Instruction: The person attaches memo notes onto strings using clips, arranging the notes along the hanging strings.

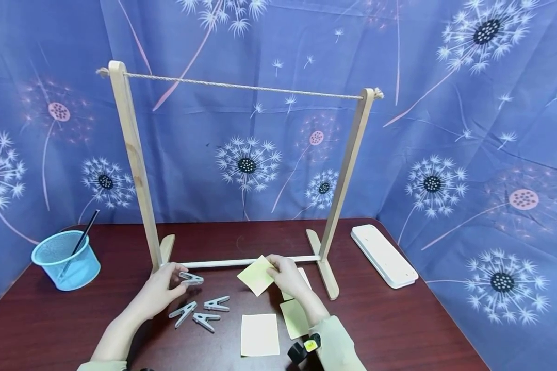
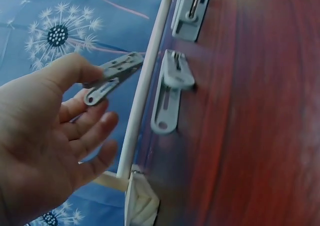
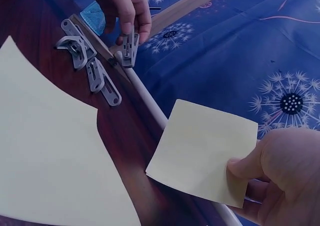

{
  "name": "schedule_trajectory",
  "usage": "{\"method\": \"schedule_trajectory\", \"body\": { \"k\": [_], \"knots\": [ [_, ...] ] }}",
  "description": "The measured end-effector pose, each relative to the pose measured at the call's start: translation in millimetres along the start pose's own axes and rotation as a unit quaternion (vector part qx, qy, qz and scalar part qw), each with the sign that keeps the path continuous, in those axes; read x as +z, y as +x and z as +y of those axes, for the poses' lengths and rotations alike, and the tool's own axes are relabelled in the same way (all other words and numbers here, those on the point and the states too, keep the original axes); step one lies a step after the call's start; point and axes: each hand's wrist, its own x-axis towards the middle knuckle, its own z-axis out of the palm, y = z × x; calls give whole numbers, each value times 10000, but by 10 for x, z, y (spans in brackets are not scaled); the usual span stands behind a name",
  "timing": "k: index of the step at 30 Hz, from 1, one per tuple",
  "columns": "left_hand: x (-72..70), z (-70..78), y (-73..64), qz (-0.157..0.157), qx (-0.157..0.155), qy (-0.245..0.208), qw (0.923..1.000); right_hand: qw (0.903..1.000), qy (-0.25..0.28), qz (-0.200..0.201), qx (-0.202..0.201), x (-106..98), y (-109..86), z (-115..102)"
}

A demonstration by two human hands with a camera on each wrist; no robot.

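I see fingers of the left hand (image 1: 161, 289) pinching a grey clip (image 1: 192, 279), those of the right hand (image 1: 288, 276) a yellow note (image 1: 256, 275), above the surface (image 1: 399, 330) — a blue mesh cup (image 1: 81, 273) holds a black stick (image 1: 88, 226).

Backdrop: blue fabric (image 1: 190, 154), creased, behind and to both sides | Print: white dandelions (image 1: 246, 165) with dark centres (fainter pink ones (image 1: 316, 137) between) | Furniture: reddish-brown wood-grain table (image 1: 399, 319), far right corner rounded | Light: pale sheen on table's near side
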Motion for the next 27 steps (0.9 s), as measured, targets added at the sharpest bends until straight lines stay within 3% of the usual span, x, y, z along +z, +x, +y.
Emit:
{"method": "schedule_trajectory", "body": {
  "k": [8,16,22,27],
  "knots": [
    [51,101,55,577,159,-713,9957,9997,176,157,-93,-49,-16,-27],
    [5,183,106,699,-335,-1548,9849,9993,291,228,109,-52,-14,-51],
    [-50,215,118,765,-819,-2308,9665,9991,267,339,-3,-34,-9,-49],
    [-117,234,126,753,-993,-2890,9492,9983,483,315,47,-25,16,-70]
  ]
}}
